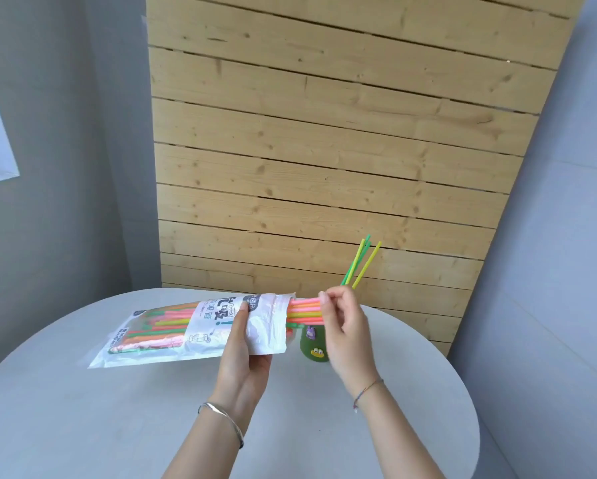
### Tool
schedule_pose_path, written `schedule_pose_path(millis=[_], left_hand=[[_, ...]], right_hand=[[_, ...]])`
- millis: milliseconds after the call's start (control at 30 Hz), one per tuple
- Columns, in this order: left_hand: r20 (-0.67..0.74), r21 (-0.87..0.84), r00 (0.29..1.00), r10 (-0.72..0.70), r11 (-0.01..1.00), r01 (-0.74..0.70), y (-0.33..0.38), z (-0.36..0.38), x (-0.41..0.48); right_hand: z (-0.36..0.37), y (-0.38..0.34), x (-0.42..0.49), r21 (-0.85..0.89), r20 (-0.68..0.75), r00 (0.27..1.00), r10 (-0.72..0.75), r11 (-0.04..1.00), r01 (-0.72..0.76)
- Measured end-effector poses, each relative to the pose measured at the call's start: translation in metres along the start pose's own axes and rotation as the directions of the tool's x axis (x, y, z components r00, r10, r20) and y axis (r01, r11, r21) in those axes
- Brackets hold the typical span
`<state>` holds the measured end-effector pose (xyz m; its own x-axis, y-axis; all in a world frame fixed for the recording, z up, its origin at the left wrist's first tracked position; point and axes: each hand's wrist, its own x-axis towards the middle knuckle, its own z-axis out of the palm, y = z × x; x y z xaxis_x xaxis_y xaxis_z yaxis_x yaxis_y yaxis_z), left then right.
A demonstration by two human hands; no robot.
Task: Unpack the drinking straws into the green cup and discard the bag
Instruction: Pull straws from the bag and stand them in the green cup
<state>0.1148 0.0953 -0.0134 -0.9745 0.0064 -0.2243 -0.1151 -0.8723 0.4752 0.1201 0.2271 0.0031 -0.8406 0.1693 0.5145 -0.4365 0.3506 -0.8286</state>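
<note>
Bag [158,331] sits at the left, held level above the worktop [117,426], its sealed end out toward the worktop's left edge and its torn mouth pointing right. Most of the straws [304,311] are inside it yet: pink, orange, yellow, green.

Your left hand [241,357] is closed around the bag near its mouth, thumb on top of the printed film, fingers underneath. Keep that grip firm but not crushing; squeezing the bundle will likely jam the straws against the film.

A bunch of straw ends pokes out of the mouth, between your two hands. Your right hand [342,326] is pinched shut on those ends, fingertips across several at once.

Draw them straight out along the bag's length, to the right, not upward, so they slide rather than bend. Take only what the fingers hold securely.

Green cup [312,347] stands on the worktop toward its far edge, just behind and below your right hand, partly hidden by it. A few green and yellow straws [361,264] already lean in it. Tip the next bunch upright over the rim before letting go; the cup looks light and may topple if nudged.
</note>
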Motion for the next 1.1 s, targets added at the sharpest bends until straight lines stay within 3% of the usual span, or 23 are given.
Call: schedule_pose_path(millis=[100, 167, 233, 367, 433, 533, 633, 700, 767, 900, 1000, 1100], left_hand=[[-0.034, -0.056, 0.999, 0.003, 0.998, -0.004, 0.008, -0.004, 0.004], [-0.042, -0.066, 0.999, -0.003, 0.998, 0.000, 0.007, -0.006, 0.007], [-0.029, -0.055, 0.999, -0.016, 0.998, 0.014, 0.002, -0.007, 0.008], [-0.019, -0.021, 0.999, -0.050, 0.999, 0.049, -0.011, -0.004, 0.004], [-0.032, -0.009, 0.997, -0.064, 0.998, 0.064, -0.012, -0.003, 0.003], [-0.090, -0.054, 0.994, -0.066, 0.997, 0.062, -0.004, -0.008, 0.008], [-0.105, -0.110, 0.991, -0.083, 0.991, 0.071, 0.001, -0.016, 0.014], [-0.113, -0.115, 0.991, -0.075, 0.991, 0.062, 0.000, -0.016, 0.015], [-0.109, -0.109, 0.992, -0.062, 0.993, 0.050, -0.005, -0.013, 0.013], [-0.086, -0.061, 0.993, -0.079, 0.995, 0.074, -0.011, -0.006, 0.006], [-0.071, -0.085, 0.995, -0.065, 0.995, 0.059, -0.006, -0.009, 0.009], [-0.073, -0.126, 0.996, -0.043, 0.991, 0.034, -0.001, -0.012, 0.013]], right_hand=[[-0.012, -0.001, 0.007, 0.128, -0.187, 0.981, 0.039, 0.992, -0.015], [-0.012, -0.006, 0.007, 0.270, -0.210, 0.971, 0.118, 0.961, -0.058], [-0.009, -0.010, 0.006, 0.334, -0.138, 0.967, 0.214, 0.929, -0.158], [-0.006, -0.007, 0.004, 0.138, 0.116, 0.963, 0.243, 0.956, -0.258], [-0.008, -0.006, 0.005, 0.151, 0.139, 0.959, 0.246, 0.952, -0.266], [-0.020, -0.008, 0.013, 0.288, -0.033, 0.954, 0.299, 0.917, -0.277], [-0.031, -0.009, 0.018, 0.437, -0.206, 0.928, 0.312, 0.878, -0.198], [-0.031, -0.012, 0.017, 0.516, -0.250, 0.904, 0.348, 0.837, -0.180], [-0.024, -0.013, 0.014, 0.527, -0.191, 0.900, 0.391, 0.814, -0.242], [-0.015, -0.012, 0.009, 0.348, 0.060, 0.911, 0.407, 0.847, -0.401], [-0.023, -0.012, 0.014, 0.415, -0.080, 0.913, 0.399, 0.846, -0.333], [-0.035, -0.012, 0.020, 0.555, -0.223, 0.872, 0.437, 0.792, -0.254]])
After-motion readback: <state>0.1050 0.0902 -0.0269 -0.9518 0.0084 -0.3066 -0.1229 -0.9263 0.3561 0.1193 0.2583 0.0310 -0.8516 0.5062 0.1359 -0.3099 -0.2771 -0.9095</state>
